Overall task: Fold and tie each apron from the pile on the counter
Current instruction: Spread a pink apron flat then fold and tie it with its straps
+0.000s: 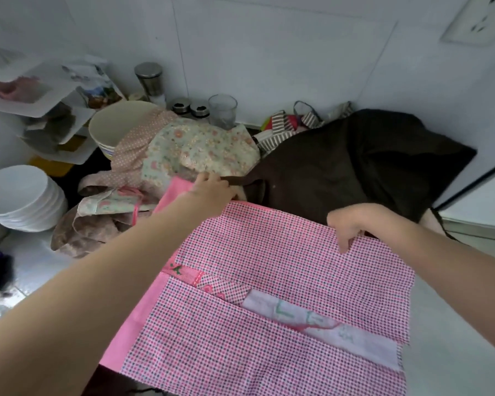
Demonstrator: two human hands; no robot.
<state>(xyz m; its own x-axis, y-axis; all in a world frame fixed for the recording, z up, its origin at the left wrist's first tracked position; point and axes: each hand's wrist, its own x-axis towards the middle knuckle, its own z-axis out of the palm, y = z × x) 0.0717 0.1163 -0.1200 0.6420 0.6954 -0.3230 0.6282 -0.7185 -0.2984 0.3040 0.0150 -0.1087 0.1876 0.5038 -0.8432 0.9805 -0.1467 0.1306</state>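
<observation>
So the pink checked apron takes up most of the counter up front, spread flat with one fold across it; behind it there's a dark brown apron heaped against the wall, and a floral apron bunched up to its left; stack of white plates far left; right hand pinches the checked apron's far edge; left hand sits closed at its far left corner, can't tell what it's gripping.

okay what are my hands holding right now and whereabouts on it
Both hold the pink checked apron along its far edge: the left hand at the far left corner, the right hand pinching the far right part of that edge.
</observation>
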